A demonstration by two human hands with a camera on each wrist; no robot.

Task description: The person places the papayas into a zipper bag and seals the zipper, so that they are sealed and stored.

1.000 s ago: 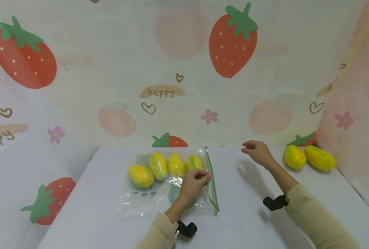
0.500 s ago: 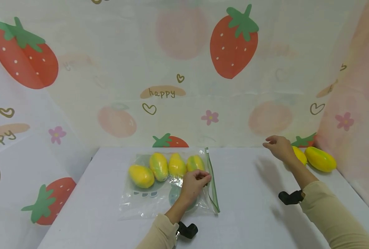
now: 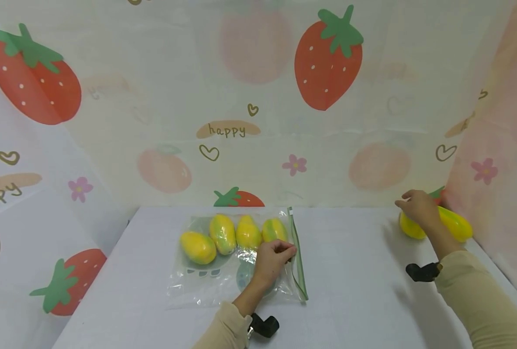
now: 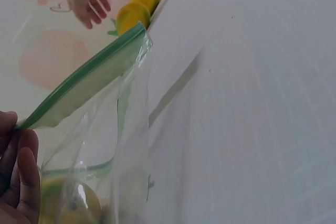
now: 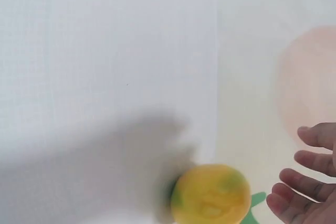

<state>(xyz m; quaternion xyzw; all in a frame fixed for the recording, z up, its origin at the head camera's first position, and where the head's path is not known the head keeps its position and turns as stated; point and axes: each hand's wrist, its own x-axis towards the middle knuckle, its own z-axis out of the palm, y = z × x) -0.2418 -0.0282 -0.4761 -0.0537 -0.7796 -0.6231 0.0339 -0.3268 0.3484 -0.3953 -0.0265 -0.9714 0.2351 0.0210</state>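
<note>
Rising behind the clear bag (image 3: pixel 201 290), a strawberry-printed backdrop (image 3: pixel 280 135) closes off my white table (image 3: pixel 127 295), which spreads under and around it. The bag lies with its green edge (image 3: pixel 301 264) to the right, pinched in my left hand (image 3: pixel 270 264). My right hand (image 3: pixel 421 208), fingers spread and holding nothing, has just swung farther right of the bag, so I judge the two loose yellow fruits (image 3: pixel 457 224), well right of it, within reach. Four similar fruits (image 3: pixel 223 233) sit inside the bag, toward its far side.
</note>
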